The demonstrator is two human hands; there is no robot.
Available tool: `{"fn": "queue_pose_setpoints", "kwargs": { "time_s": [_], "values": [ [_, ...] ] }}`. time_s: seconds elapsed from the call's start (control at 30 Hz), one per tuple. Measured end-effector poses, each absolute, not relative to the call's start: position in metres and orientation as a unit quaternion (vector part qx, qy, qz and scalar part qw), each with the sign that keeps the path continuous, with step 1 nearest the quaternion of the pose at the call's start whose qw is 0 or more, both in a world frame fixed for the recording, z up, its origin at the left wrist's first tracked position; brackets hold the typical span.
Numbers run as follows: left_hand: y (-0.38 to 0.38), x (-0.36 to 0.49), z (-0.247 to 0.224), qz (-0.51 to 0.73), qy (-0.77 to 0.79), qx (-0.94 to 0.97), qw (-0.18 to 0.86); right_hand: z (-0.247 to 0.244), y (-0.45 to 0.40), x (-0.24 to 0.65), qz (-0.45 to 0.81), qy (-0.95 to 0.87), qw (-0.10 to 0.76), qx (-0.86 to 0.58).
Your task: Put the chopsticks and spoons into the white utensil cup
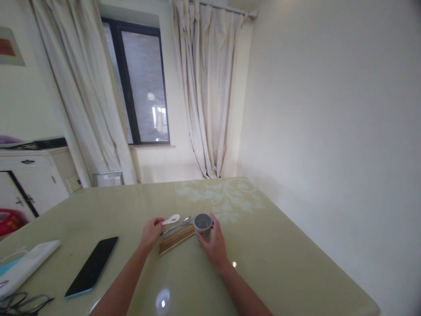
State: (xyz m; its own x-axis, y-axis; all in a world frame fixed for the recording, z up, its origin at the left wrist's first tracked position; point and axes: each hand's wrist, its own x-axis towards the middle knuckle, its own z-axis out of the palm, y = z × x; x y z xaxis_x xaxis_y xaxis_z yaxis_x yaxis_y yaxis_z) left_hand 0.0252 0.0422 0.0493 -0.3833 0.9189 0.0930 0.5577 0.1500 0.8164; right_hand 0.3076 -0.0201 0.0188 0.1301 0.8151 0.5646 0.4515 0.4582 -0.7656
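Note:
A grey cup point(203, 222) stands near the middle of the table, with my right hand point(213, 243) wrapped round its right and near sides. My left hand point(152, 232) pinches the handle end of a white spoon point(173, 219), whose bowl points right. Just below that spoon lie metal spoons point(186, 220) side by side. Nearer to me, a row of wooden chopsticks point(176, 240) rests on the table between my hands, its right end close to the cup.
On the green table point(279, 263), a black phone or tablet point(92, 265) lies left of my left forearm. Farther left are a white box-like object point(31, 266) and eyeglasses point(28, 303). A wall borders the right side; curtains and a window stand beyond.

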Motion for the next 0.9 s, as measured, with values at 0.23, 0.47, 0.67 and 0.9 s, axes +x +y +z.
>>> {"fn": "queue_pose_setpoints", "kwargs": {
  "time_s": [0.23, 0.47, 0.67, 0.9],
  "values": [
    [0.042, 0.036, 0.039, 0.401, 0.705, 0.551, 0.198, 0.009, -0.008, 0.310, 0.230, -0.620, 0.572, -0.484],
    [0.037, 0.038, 0.026, 0.424, 0.695, 0.561, 0.150, -0.001, -0.003, 0.311, 0.242, -0.622, 0.552, -0.500],
    [0.034, 0.039, 0.021, 0.456, 0.671, 0.577, 0.100, 0.000, 0.000, 0.311, 0.202, -0.626, 0.553, -0.512],
    [0.022, 0.044, 0.028, 0.465, 0.690, 0.554, 0.028, 0.007, -0.002, 0.310, 0.147, -0.637, 0.528, -0.542]
  ]
}}
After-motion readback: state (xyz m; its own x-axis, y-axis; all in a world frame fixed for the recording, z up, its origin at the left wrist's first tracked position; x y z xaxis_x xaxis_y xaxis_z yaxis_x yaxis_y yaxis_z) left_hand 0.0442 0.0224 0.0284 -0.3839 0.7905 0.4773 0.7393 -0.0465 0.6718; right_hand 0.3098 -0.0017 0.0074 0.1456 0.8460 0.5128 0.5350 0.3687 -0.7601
